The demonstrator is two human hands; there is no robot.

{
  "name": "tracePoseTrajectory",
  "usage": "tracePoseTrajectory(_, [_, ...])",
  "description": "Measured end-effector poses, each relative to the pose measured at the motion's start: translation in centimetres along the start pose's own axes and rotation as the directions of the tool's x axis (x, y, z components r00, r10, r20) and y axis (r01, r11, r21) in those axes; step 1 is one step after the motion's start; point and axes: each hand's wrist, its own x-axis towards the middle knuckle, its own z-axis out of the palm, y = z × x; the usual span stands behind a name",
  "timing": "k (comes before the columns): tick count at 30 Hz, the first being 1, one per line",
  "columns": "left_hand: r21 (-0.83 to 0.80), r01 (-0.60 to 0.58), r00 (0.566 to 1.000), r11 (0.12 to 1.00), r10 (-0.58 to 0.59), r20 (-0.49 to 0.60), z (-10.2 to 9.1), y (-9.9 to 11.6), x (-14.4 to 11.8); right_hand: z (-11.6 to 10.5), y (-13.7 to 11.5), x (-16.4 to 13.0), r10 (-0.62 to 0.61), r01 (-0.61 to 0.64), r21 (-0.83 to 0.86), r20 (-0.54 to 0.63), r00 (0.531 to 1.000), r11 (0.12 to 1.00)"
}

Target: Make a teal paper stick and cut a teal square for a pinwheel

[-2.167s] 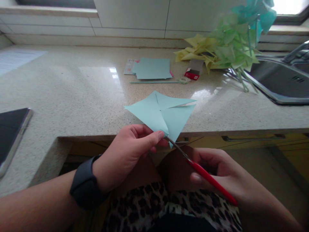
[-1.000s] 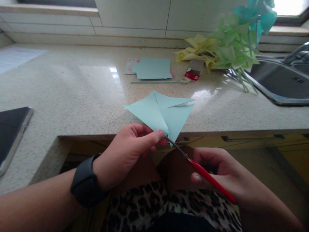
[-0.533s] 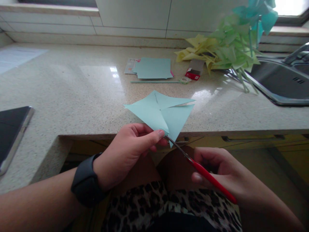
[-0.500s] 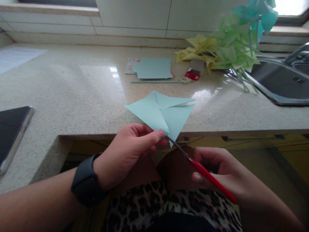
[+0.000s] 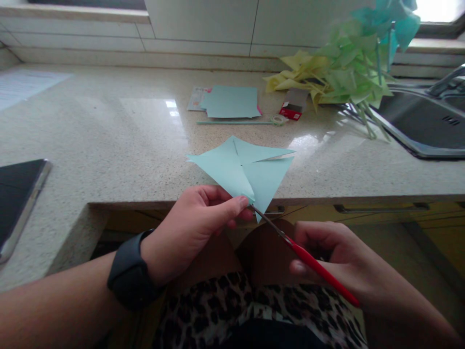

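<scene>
Two hands in frame, both ours. Left hand (image 5: 189, 230), lower centre, has its fingers (image 5: 232, 206) clamped on the near corner of the light blue paper square (image 5: 243, 169). We see slits cut in from its corners toward the middle; its far part lies over the tabletop (image 5: 109, 145) edge at frame centre, its near corner sticks out past that edge. Right hand (image 5: 334, 257), lower right, has its fingers closed around the red handles of the scissors (image 5: 308, 261). Blade tips meet the paper's near corner just beside our left thumb; we cannot tell if the blades are apart or together. Black watch (image 5: 129, 274) on the left wrist.

Upper centre of the frame: stack of blue sheets (image 5: 228, 102), thin green stick (image 5: 232, 122) just in front of it, tape roll (image 5: 279, 119) at the stick's right end, small red box (image 5: 293, 104) beside that. Upper right: bunch of yellow, green and blue paper pinwheels (image 5: 341, 68), next to the sink (image 5: 425, 123). Dark tablet (image 5: 18, 194) at the left edge.
</scene>
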Motion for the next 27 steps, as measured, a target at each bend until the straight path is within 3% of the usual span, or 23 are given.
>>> tracePoseTrajectory(5, [0.002,-0.003,1.0,1.0,0.003,-0.01,0.0,0.0,0.0,0.0,-0.1,0.1,-0.02,0.019,-0.051,-0.026,0.999,0.999])
tracePoseTrajectory(12, [-0.079,-0.007,0.999,0.997,0.004,-0.042,0.2,-0.3,-0.3,1.1,0.4,0.4,-0.064,0.064,0.02,-0.029,0.998,0.998])
tracePoseTrajectory(17, [-0.155,-0.029,0.998,0.987,0.02,-0.06,0.6,-0.4,-0.6,2.0,1.0,0.7,-0.172,0.17,-0.036,-0.053,0.984,0.985])
tracePoseTrajectory(27, [-0.2,-0.053,0.995,0.978,0.034,-0.098,0.8,-0.4,-0.5,2.5,1.4,1.2,-0.238,0.217,-0.16,-0.124,0.963,0.963])
